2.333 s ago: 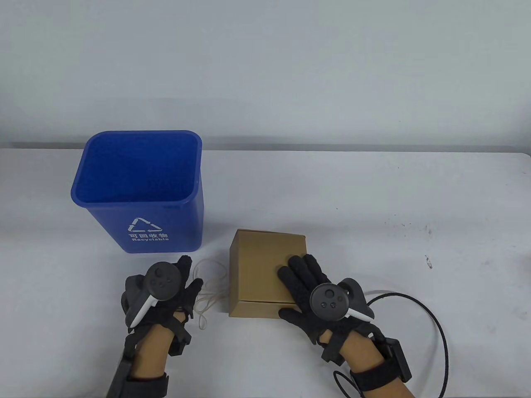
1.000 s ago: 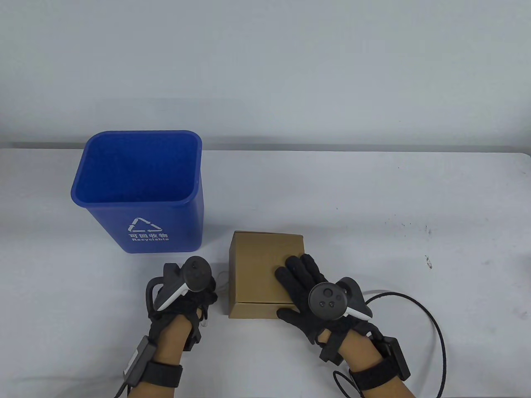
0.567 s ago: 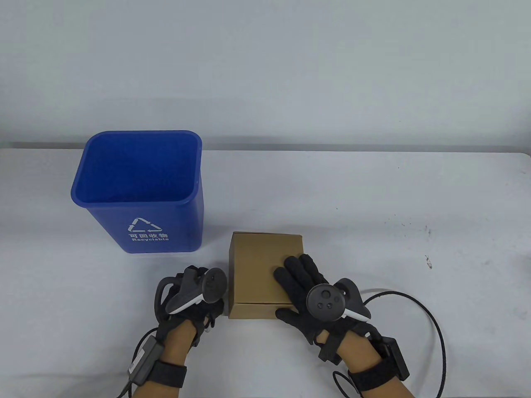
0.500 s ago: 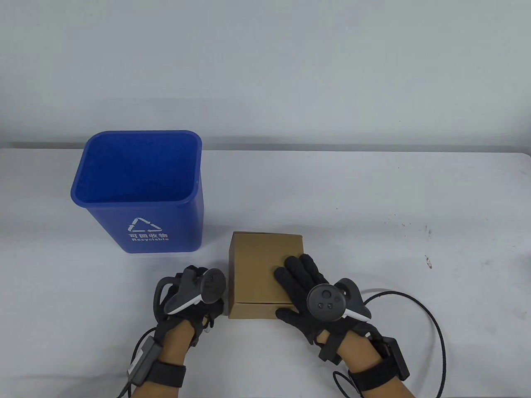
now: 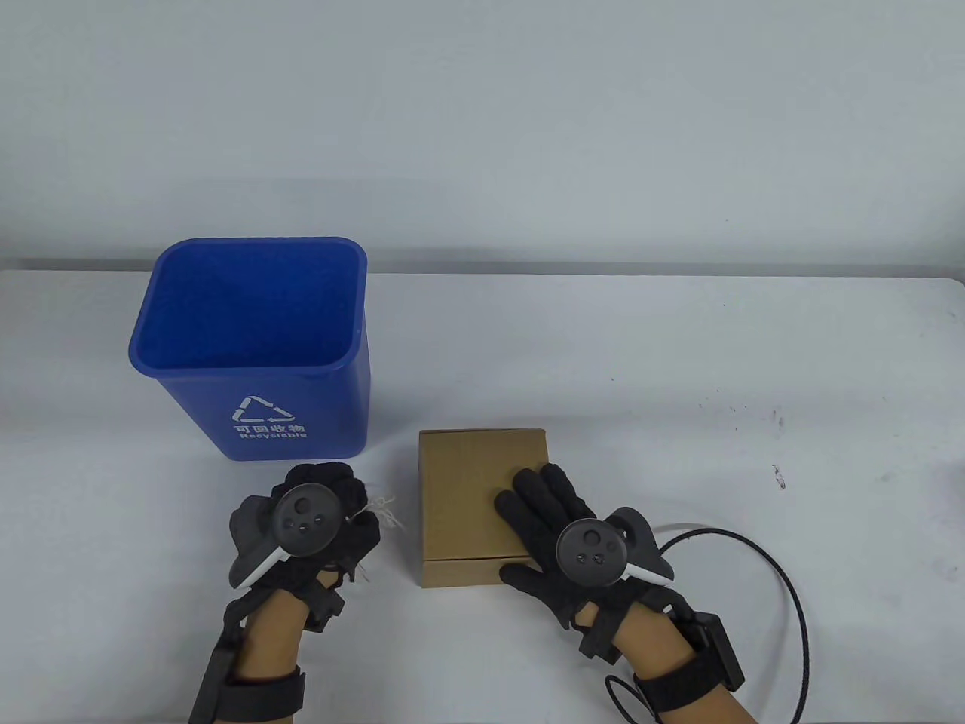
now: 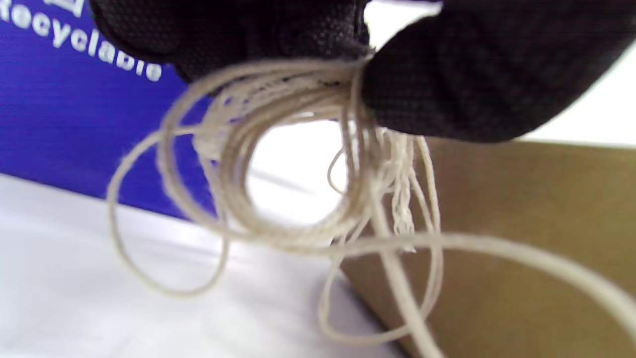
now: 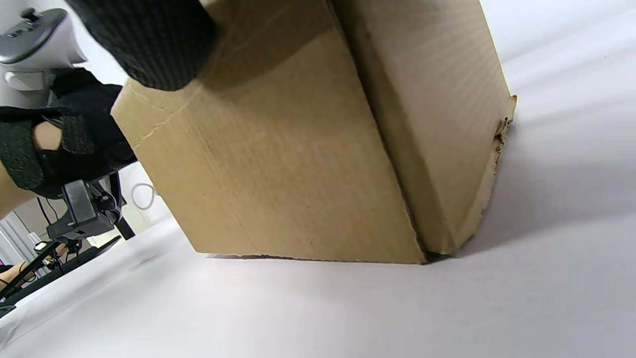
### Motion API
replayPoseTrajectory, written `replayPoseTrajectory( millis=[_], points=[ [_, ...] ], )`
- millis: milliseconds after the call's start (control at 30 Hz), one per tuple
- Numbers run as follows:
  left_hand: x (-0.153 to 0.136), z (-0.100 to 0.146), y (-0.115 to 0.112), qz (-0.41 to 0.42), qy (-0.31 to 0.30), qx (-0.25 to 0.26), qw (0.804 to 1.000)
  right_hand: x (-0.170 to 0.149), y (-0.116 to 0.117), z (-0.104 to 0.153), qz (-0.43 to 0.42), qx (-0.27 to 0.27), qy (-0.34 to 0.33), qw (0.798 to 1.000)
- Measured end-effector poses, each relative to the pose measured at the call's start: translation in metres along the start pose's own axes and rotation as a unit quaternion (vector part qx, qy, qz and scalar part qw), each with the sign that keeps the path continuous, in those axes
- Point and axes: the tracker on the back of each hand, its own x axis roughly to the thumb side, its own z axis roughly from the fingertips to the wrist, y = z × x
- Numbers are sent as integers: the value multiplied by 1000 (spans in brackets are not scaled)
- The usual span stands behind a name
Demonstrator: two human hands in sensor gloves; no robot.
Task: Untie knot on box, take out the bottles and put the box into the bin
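Now the left hand [image 5: 324, 520] is pinching a bunched string [image 6: 293, 164] in curled fingers [image 6: 477, 74], just left of the box [image 5: 471, 498]. The right hand [image 5: 562, 539] is lying flat, fingers straight, on the closed box near the bench's [image 5: 678, 354] front edge; the bin [image 5: 256, 362] is standing back-left.

Bright blue for the bin [image 5: 256, 354] at left of the frame, with a white recycling triangle and white lettering on its front wall, and plain tan-brown cardboard for the box [image 5: 467, 490] at centre. Both hands wear black, finely textured gloves, the left hand [image 5: 324, 520] pinching an off-white bundle of string [image 6: 298, 164], the right hand [image 5: 558, 520] flat on the box, each carrying a dark grey tracker with a white handle. The table [image 5: 678, 362] is white with small dark specks at right, the wall behind pale grey.
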Motion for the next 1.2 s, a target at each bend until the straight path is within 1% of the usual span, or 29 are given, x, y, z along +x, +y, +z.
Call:
replayPoseTrajectory(
  millis=[67,333,533,700,800,900,933,1100,1200],
  points=[
    [3,5,8,7,-3,28,1000,0,0,0,-1,0,0,1000],
    [19,22,28,7,-20,90,996,0,0,1,2,1,0,1000],
    [31,28,32,-10,-29,105,994,3,0,0,9,-10,-6,1000],
    [40,31,44,-27,-25,139,990,3,-6,3,-2,-17,-4,1000],
    [44,30,56,-38,-21,145,988,-1,-14,7,-13,-29,1,999],
    [52,29,75,-63,-23,157,985,-5,-21,11,-21,-34,12,999],
    [56,28,86,-70,-24,164,984,-7,-22,12,-24,-33,17,999],
    [70,19,124,-108,-23,184,977,-11,-22,13,-34,-9,45,998],
    [75,13,141,-122,-19,196,973,-9,-21,13,-35,-1,49,998]
  ],
)
